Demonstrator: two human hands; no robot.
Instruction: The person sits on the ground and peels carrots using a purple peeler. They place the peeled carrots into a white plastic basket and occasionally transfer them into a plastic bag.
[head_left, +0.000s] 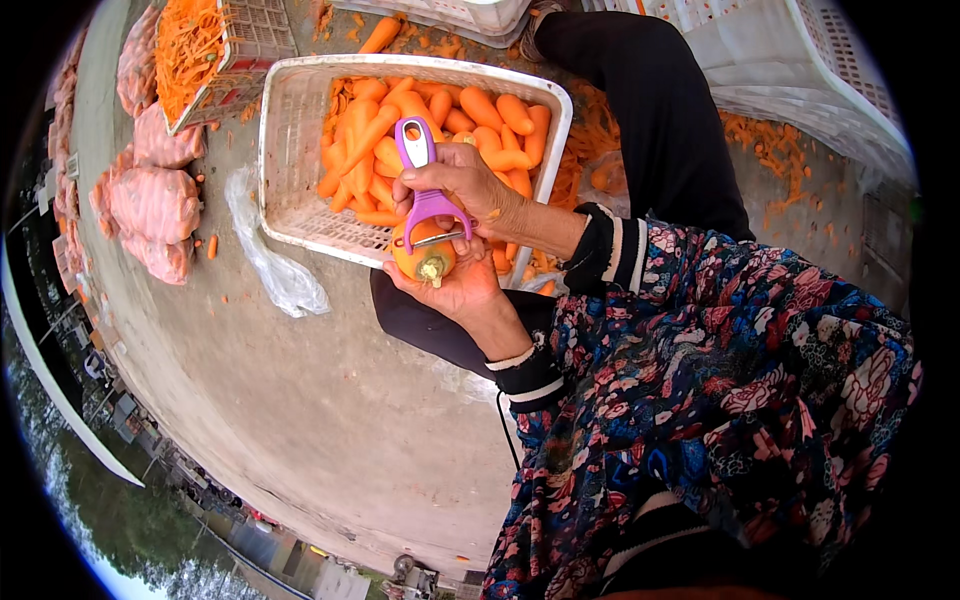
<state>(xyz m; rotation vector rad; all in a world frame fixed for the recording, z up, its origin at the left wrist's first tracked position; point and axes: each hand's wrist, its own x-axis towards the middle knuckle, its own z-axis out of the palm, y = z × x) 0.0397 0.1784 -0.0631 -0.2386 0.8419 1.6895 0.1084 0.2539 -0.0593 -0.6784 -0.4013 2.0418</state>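
Note:
My right hand (469, 180) grips a purple Y-shaped peeler (429, 204) by its handle. The metal blade lies across or just over a carrot (411, 259), contact being hard to judge. That carrot rests in my left hand (474, 289), fingers wrapped around it, its greenish stem end facing me. Beneath both hands stands a white plastic crate (291, 165), partly filled with orange peeled carrots (367, 150). My forearms hide a corner of this crate. My knees, in dark trousers (660, 97), are on either side of it.
A crate of carrot peelings (191, 56) stands beyond, near pink mesh sacks of carrots (154, 202). A clear plastic bag (274, 259) lies on the concrete floor (337, 420). White crates (765, 64) stand to my right, with loose peelings (596, 131) nearby.

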